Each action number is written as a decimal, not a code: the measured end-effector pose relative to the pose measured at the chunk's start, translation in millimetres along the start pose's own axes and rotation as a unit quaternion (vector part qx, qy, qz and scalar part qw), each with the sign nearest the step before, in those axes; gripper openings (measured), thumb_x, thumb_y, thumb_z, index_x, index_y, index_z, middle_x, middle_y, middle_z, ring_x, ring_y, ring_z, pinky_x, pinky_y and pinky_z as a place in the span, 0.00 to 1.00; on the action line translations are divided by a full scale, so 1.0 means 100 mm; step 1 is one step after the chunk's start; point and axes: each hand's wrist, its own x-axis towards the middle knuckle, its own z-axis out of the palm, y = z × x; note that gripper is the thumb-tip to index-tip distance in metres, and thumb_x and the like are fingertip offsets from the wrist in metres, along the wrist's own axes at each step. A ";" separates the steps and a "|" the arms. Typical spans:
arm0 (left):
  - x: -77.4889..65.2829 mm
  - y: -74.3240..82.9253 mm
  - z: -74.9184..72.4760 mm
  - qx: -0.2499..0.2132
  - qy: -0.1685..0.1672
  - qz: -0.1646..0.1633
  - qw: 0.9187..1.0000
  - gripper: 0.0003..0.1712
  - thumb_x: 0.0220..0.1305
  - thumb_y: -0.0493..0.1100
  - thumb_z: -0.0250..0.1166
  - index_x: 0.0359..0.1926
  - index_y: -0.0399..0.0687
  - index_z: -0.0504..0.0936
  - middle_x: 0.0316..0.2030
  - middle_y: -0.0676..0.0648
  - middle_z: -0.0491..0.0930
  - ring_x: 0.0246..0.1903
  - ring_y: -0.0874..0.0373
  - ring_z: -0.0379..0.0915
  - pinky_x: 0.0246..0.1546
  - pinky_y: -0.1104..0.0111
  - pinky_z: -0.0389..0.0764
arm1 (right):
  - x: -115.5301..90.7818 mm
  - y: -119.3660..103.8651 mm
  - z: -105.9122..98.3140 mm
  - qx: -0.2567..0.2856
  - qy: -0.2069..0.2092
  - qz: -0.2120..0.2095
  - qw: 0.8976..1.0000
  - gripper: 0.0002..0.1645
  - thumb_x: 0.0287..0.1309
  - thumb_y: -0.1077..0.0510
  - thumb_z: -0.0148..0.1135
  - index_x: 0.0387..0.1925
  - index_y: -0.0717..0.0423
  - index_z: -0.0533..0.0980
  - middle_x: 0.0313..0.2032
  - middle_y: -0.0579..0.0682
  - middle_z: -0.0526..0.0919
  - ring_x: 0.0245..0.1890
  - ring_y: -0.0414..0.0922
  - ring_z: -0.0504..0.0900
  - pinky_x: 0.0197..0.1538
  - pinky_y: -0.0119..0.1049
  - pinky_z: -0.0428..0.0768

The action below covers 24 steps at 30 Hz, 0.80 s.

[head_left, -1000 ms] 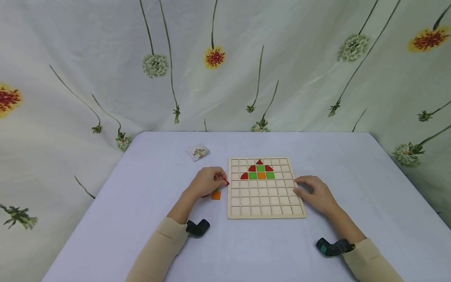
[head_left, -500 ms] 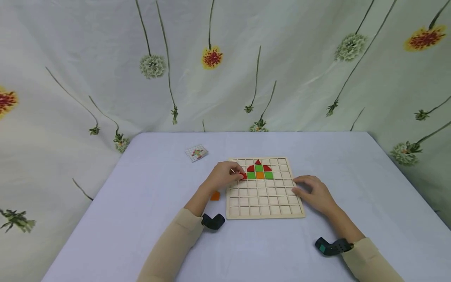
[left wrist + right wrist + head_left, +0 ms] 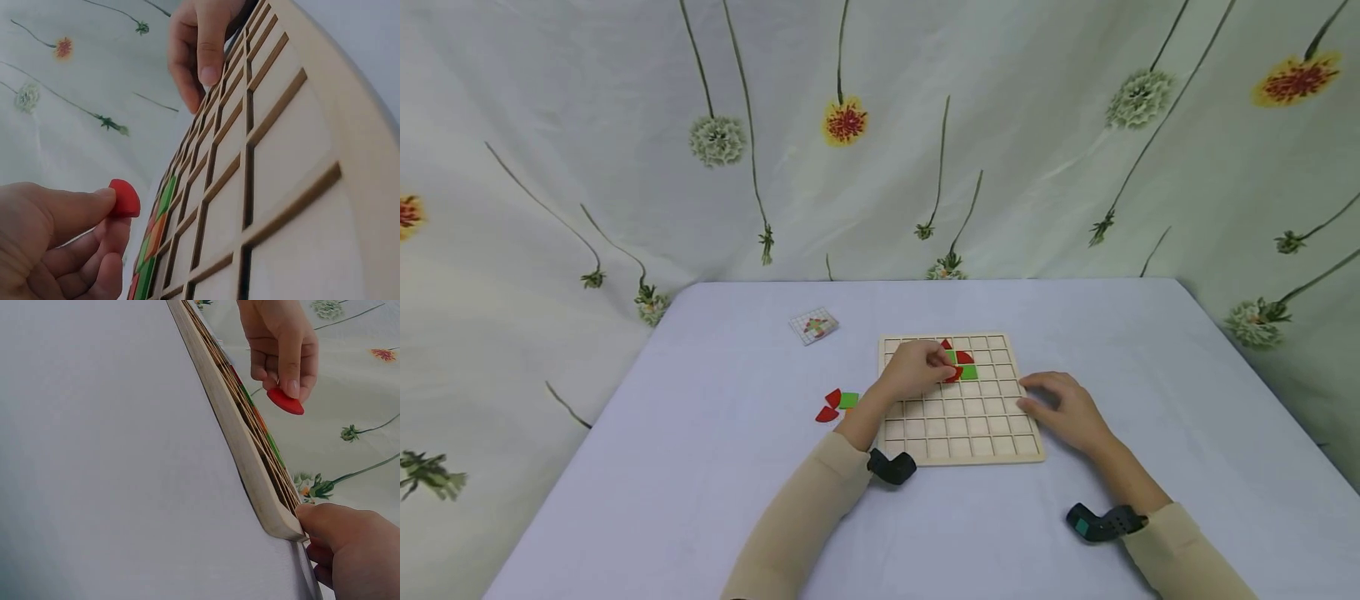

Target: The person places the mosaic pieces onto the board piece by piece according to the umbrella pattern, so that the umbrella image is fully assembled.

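In the head view my left hand (image 3: pixel 913 371) is over the upper part of a wooden grid board (image 3: pixel 970 425), its thumb and fingers pinching a red quarter-circle tile (image 3: pixel 125 199). The left wrist view shows that tile raised above the cells. Set in the board are a red triangle tile (image 3: pixel 947 343), another red quarter-circle tile (image 3: pixel 965 357), green square tiles (image 3: pixel 969 372) and an orange square tile (image 3: pixel 152 234); the left hand hides part of this pattern. At the board's right edge rests my right hand (image 3: pixel 1067 408), thumb and index finger apart and touching the rim.
Left of the board lie loose tiles: two red quarter-circles (image 3: pixel 833 397), a green square (image 3: pixel 848 401) and an orange one mostly behind the left forearm. A small pattern card (image 3: pixel 814 326) lies farther back on the white table (image 3: pixel 662 492). Flowered cloth (image 3: pixel 880 192) hangs behind.
My left hand has carried the red tile from beside the board rightward over the pattern. Loose tiles that it covered now show. My right hand stays at the board's edge.
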 end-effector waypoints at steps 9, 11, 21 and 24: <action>0.17 0.11 0.23 -0.017 0.001 -0.017 1.000 0.03 0.62 0.41 0.69 0.33 0.47 0.85 0.26 0.55 0.79 0.28 0.63 0.73 0.31 0.72 0.72 | 0.01 0.01 0.00 0.002 -0.002 -0.004 1.000 0.18 0.57 0.57 0.69 0.48 0.62 0.80 0.51 0.61 0.80 0.57 0.60 0.72 0.60 0.58 0.66; 0.20 0.14 0.27 -0.019 0.004 -0.024 1.000 0.03 0.62 0.41 0.68 0.33 0.48 0.85 0.26 0.56 0.79 0.27 0.64 0.73 0.30 0.72 0.72 | 0.01 0.01 0.00 0.004 -0.002 -0.006 1.000 0.18 0.57 0.57 0.69 0.48 0.62 0.80 0.51 0.60 0.80 0.57 0.60 0.72 0.60 0.57 0.66; 0.25 0.24 0.44 -0.029 0.036 -0.055 0.997 0.05 0.63 0.44 0.68 0.32 0.48 0.83 0.26 0.55 0.80 0.25 0.64 0.73 0.28 0.72 0.72 | 0.01 0.02 0.00 0.004 -0.003 -0.012 1.000 0.19 0.57 0.57 0.69 0.48 0.62 0.80 0.51 0.61 0.80 0.57 0.61 0.72 0.60 0.58 0.66; 0.26 0.26 0.50 -0.028 0.052 -0.049 0.997 0.05 0.63 0.44 0.69 0.32 0.48 0.83 0.26 0.55 0.80 0.25 0.64 0.74 0.28 0.72 0.72 | 0.01 0.02 0.00 0.005 -0.002 -0.015 1.000 0.19 0.57 0.57 0.69 0.48 0.63 0.80 0.51 0.61 0.81 0.57 0.61 0.73 0.60 0.58 0.66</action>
